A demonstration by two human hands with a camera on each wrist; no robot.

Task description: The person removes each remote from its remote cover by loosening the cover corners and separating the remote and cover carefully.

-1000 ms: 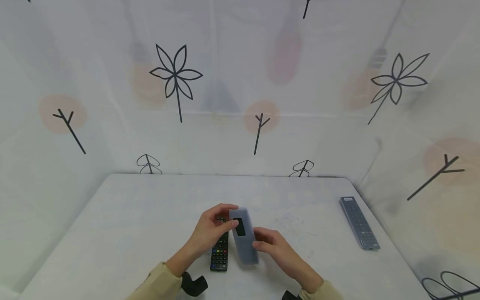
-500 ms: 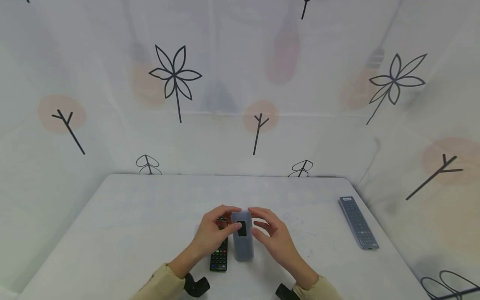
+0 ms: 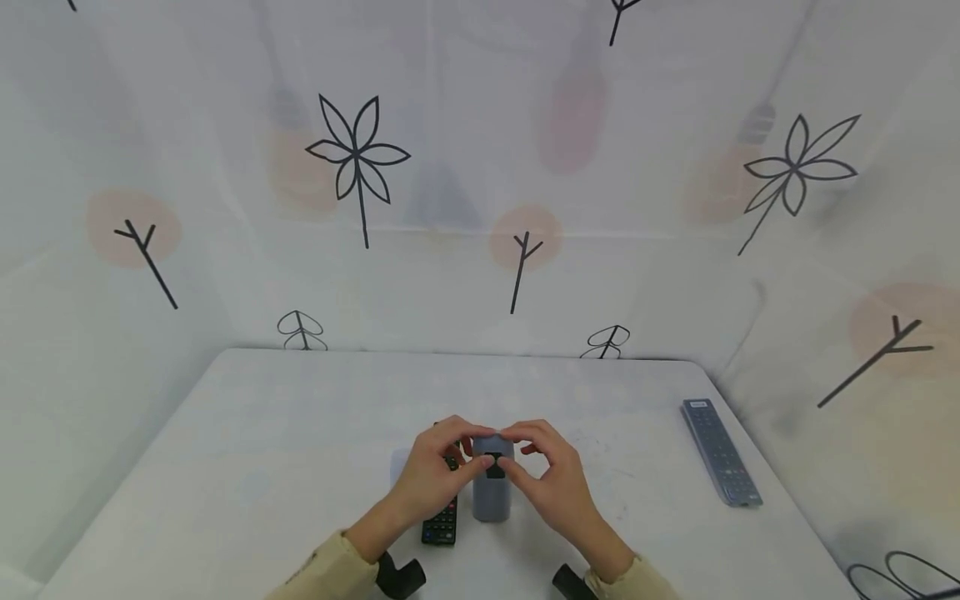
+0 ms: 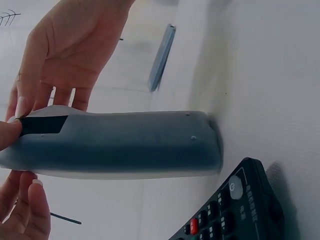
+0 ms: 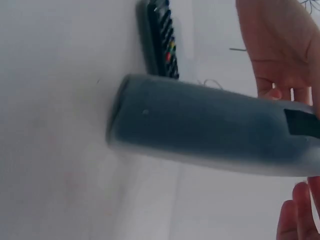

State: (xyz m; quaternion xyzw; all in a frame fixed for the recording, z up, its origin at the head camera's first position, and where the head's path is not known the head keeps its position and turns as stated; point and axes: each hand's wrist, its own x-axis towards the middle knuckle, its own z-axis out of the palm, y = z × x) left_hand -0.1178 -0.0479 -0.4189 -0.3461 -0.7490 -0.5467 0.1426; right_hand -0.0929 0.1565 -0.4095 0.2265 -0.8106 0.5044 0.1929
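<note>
Upright and tilted, a remote control (image 3: 491, 500) in a translucent blue-grey sleeve stands before me, its lower end at the table. A dark rectangle (image 4: 45, 124) marks its upper part. My left hand (image 3: 431, 471) pinches the upper end from the left, thumb on the dark rectangle and index finger at the top edge. From the other side my right hand (image 3: 558, 479) pinches the same end, the two thumbs almost meeting. Just left of it lies a black remote control (image 3: 440, 527) with coloured buttons, partly covered by my left hand in the head view.
Another remote control (image 3: 722, 452) in a blue-grey sleeve lies near the right edge of the white table (image 3: 300, 408). A pale bluish patch (image 3: 399, 463) shows beside my left hand. Patterned white cloth (image 3: 442, 292) hangs behind and around the table.
My right hand has moved up from the sleeved remote's side to its top, and its thumb now rests on the dark rectangle. The remote has straightened from its slant.
</note>
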